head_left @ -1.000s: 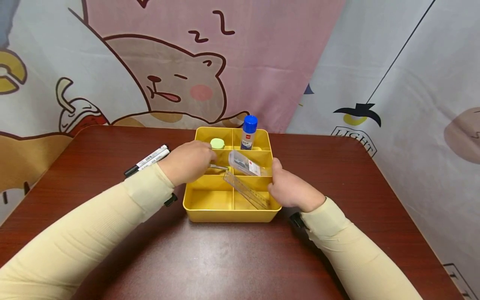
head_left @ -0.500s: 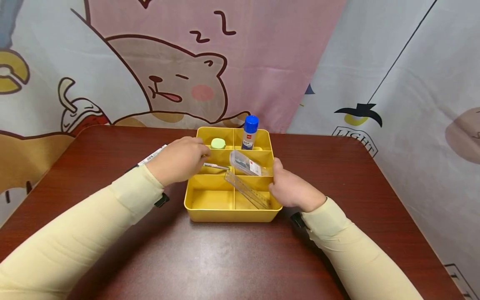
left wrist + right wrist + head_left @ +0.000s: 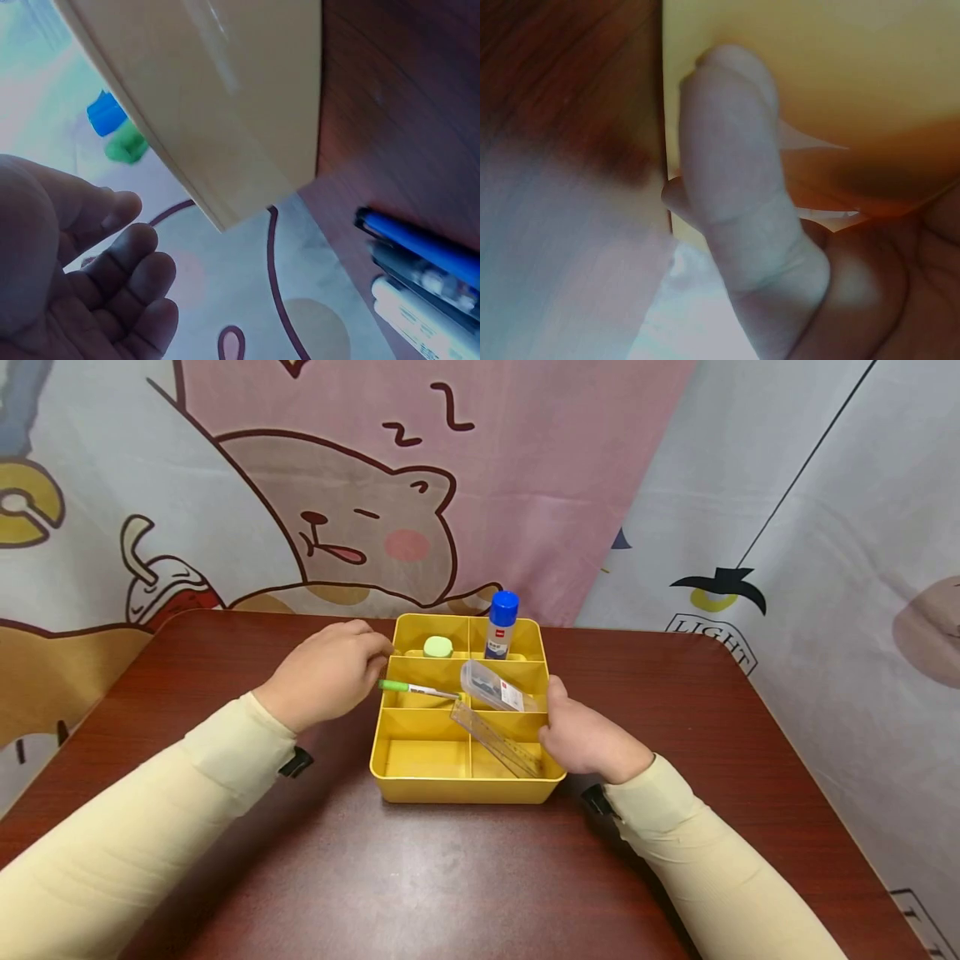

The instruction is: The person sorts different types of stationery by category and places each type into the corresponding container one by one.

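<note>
My left hand (image 3: 326,672) is just left of the yellow compartment box (image 3: 461,791), its fingers loosely bent and holding nothing. In the left wrist view, space shows between its fingertips and the box wall. My right hand (image 3: 592,735) grips the box's right side wall at the middle, with fingers (image 3: 739,157) against the yellow plastic. Across the middle-left compartment lies a pen with a green cap (image 3: 395,686), its tip near the centre divider. A clear plastic case (image 3: 495,687) leans in the middle-right compartment, and a transparent ruler (image 3: 495,739) slants in the front-right one.
A blue-capped glue stick (image 3: 501,625) stands in the back-right compartment, a pale green object (image 3: 438,647) in the back-left one. Left of the box, several pens, including a blue one (image 3: 427,244) and a white one (image 3: 420,319), lie on the table (image 3: 480,877).
My left hand has drawn away leftward from over the box, uncovering the green-capped pen and covering the pens on the table. My right hand has stayed on the box wall.
</note>
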`<act>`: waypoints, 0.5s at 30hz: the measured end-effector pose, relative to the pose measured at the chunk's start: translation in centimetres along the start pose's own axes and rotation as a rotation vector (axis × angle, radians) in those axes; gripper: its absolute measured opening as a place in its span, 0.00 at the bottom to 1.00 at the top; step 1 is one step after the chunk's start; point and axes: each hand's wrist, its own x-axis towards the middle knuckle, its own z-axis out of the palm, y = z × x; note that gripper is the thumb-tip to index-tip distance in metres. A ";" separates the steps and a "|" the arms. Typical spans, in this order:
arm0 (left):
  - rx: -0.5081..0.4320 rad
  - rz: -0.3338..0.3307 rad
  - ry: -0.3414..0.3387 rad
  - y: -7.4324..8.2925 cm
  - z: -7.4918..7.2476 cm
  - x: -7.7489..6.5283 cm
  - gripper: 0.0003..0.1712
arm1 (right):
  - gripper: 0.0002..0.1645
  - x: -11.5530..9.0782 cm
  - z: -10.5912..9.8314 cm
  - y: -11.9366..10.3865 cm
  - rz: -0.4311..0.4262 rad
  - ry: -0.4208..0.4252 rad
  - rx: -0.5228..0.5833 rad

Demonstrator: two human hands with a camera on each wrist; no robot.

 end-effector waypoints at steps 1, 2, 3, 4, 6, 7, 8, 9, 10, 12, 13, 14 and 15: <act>0.001 -0.011 0.002 -0.2 0.0 -0.2 0.11 | 0.38 0.0 0.0 0.0 0.000 0.001 0.001; 0.003 -0.020 0.001 -0.5 0.0 -0.3 0.11 | 0.38 0.0 0.0 0.0 0.000 0.000 0.001; 0.005 -0.031 -0.002 -0.7 0.0 -0.5 0.10 | 0.38 0.0 0.0 0.0 0.000 0.002 0.002; 0.006 -0.042 -0.005 -0.9 0.0 -0.6 0.10 | 0.39 0.0 0.0 0.0 0.001 0.003 0.002; 0.009 -0.063 -0.019 -1.3 0.1 -0.8 0.09 | 0.39 0.0 0.0 0.1 0.002 0.004 -0.001; 0.012 -0.074 -0.027 -1.6 0.1 -0.9 0.09 | 0.39 0.0 0.0 0.1 0.004 0.004 -0.003; 0.013 -0.086 -0.040 -1.8 0.2 -1.0 0.10 | 0.40 0.0 0.0 0.1 0.005 0.004 -0.006; 0.016 -0.098 -0.051 -2.0 0.2 -1.2 0.10 | 0.40 0.0 0.0 0.1 0.006 0.003 -0.008; 0.019 -0.108 -0.064 -2.2 0.3 -1.3 0.10 | 0.40 0.0 0.0 0.1 0.008 0.002 -0.011; 0.025 -0.130 -0.089 -2.5 0.4 -1.5 0.12 | 0.41 0.1 0.0 0.1 0.012 -0.002 -0.014; 0.024 -0.142 -0.097 -2.8 0.4 -1.5 0.12 | 0.41 0.1 0.0 0.1 0.013 -0.002 -0.015; 0.024 -0.153 -0.105 -2.9 0.5 -1.6 0.13 | 0.41 0.1 0.0 0.1 0.013 -0.003 -0.016; 0.026 -0.161 -0.110 -3.1 0.5 -1.7 0.13 | 0.41 0.1 0.1 0.1 0.013 -0.004 -0.017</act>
